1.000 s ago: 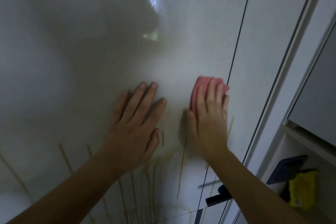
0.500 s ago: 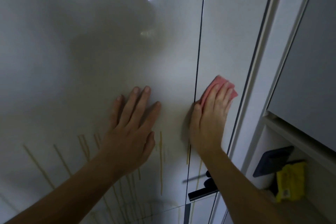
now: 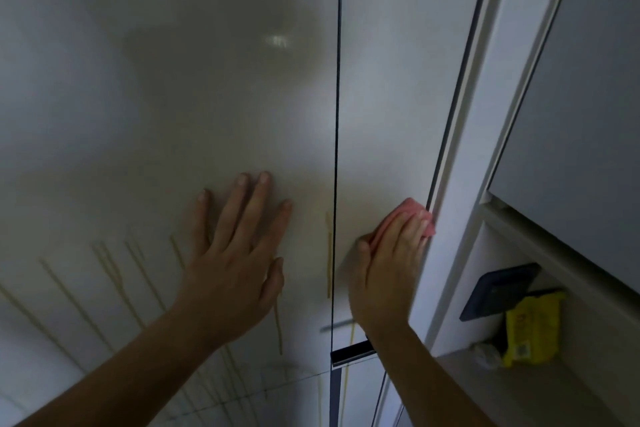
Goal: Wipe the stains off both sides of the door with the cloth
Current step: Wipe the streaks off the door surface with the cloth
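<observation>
Right hand [image 3: 391, 253] slid pink folded cloth [image 3: 408, 208] to the edge of glossy white door [image 3: 173, 114], fingers flat | left hand [image 3: 235, 260] splayed, bracing | press firmly, overlap strokes down yellow streaks [image 3: 328, 253]

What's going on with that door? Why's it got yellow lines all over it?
A person is cleaning a pale door. Their right hand presses a pink cloth flat against it, close to the door frame on the right. The left hand rests flat on the door beside it. The yellow streaks are stains running down the door, mostly below and left of the hands, not yet wiped off.
</observation>
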The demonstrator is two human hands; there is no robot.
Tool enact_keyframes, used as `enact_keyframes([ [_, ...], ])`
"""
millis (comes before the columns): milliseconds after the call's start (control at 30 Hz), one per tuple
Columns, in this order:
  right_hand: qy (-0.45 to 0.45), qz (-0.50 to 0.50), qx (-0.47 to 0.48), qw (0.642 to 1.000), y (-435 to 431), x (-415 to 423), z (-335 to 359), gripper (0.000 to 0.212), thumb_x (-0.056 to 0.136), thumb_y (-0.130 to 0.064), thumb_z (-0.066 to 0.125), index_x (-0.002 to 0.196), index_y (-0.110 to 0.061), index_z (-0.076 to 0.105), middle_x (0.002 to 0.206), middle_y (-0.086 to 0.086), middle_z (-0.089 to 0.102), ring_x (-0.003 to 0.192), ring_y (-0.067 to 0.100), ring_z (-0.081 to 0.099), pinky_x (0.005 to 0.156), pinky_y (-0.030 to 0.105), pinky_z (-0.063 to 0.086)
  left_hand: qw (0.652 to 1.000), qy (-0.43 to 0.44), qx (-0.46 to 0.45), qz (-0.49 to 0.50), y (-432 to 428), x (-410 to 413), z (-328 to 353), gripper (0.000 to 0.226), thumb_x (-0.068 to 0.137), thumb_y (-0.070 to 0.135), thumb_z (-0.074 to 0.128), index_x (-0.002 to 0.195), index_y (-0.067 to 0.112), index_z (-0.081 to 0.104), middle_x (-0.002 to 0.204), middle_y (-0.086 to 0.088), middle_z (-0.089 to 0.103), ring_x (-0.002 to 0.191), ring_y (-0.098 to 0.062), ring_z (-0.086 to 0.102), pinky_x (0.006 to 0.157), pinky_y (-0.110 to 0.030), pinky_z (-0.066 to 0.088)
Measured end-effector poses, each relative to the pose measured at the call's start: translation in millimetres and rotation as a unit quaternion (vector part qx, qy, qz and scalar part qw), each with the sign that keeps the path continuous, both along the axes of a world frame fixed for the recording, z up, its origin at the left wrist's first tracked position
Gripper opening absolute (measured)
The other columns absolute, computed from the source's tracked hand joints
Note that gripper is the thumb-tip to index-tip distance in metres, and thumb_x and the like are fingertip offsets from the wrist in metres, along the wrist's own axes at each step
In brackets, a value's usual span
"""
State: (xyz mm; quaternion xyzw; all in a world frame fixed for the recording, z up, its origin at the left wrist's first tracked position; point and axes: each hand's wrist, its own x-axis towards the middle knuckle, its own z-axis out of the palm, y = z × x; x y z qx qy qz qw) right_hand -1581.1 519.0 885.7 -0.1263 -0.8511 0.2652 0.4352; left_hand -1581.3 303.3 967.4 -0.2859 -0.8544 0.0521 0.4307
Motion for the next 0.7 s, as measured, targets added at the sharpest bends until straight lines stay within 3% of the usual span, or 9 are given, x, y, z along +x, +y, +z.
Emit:
enact_keyframes([
  [133,0.026,0.049,-0.108,0.993,-3,-8,16,0.076,0.104,-0.044,0.027,0.161,-0.004,-0.003,0.171,0.016,-0.005,0.159,0.029,-0.004,0.129,0.051,0.012,1.0,-0.013,0.002,0.01,3,-1,-9,0.069,0.092,0.036,0.048,0.155,0.009,0.043,0.169,-0.022,0.017,0.157,-0.04,0.014,0.121,-0.071,0.012],
  [200,0.058,0.049,-0.115,0.99,-9,-15,18,0.075,0.105,-0.04,0.031,0.162,-0.004,-0.003,0.17,0.015,-0.007,0.159,0.031,-0.005,0.129,0.051,0.013,1.0,-0.016,0.011,0.007,4,-1,-10,0.069,0.092,0.035,0.05,0.155,0.008,0.043,0.169,-0.022,0.017,0.157,-0.04,0.013,0.12,-0.071,0.013],
  [300,0.068,0.064,-0.054,0.994,-28,-11,-16,0.072,0.106,-0.036,0.034,0.162,-0.01,-0.005,0.17,0.011,-0.01,0.159,0.036,-0.002,0.127,0.054,0.014,1.0,-0.026,0.017,0.004,1,3,-14,0.07,0.092,0.035,0.05,0.156,0.008,0.042,0.169,-0.021,0.016,0.158,-0.038,0.013,0.121,-0.07,0.013],
  [400,0.07,0.095,-0.048,0.992,-41,-4,-34,0.068,0.108,-0.045,0.024,0.162,-0.019,-0.01,0.171,0.001,-0.017,0.159,0.034,-0.004,0.127,0.055,0.014,0.999,-0.035,0.006,0.006,-10,8,-20,0.068,0.093,0.034,0.048,0.156,0.008,0.041,0.17,-0.021,0.015,0.158,-0.037,0.015,0.122,-0.068,0.013],
  [467,0.09,0.101,-0.047,0.99,-43,-8,-13,0.067,0.109,-0.044,0.023,0.162,-0.013,-0.004,0.171,0.006,-0.011,0.159,0.036,-0.003,0.127,0.056,0.012,0.999,-0.037,-0.003,0.011,-21,11,-23,0.067,0.094,0.033,0.046,0.156,0.008,0.041,0.169,-0.022,0.016,0.157,-0.038,0.017,0.121,-0.068,0.015],
  [567,0.114,0.099,0.035,0.988,-57,-22,27,0.065,0.109,-0.041,0.024,0.16,-0.007,0.003,0.168,0.014,-0.003,0.157,0.041,-0.004,0.128,0.055,0.005,0.999,-0.034,-0.014,0.004,-32,11,-22,0.066,0.094,0.033,0.046,0.155,0.007,0.042,0.168,-0.024,0.018,0.156,-0.039,0.019,0.12,-0.069,0.018],
  [700,0.094,0.124,0.132,0.979,-86,-20,-14,0.065,0.11,-0.038,0.025,0.163,-0.012,-0.001,0.169,0.016,-0.001,0.157,0.042,-0.002,0.127,0.059,0.009,0.999,-0.034,-0.025,-0.016,-40,9,-21,0.066,0.094,0.032,0.047,0.155,0.007,0.043,0.168,-0.024,0.019,0.156,-0.04,0.02,0.12,-0.069,0.018],
])
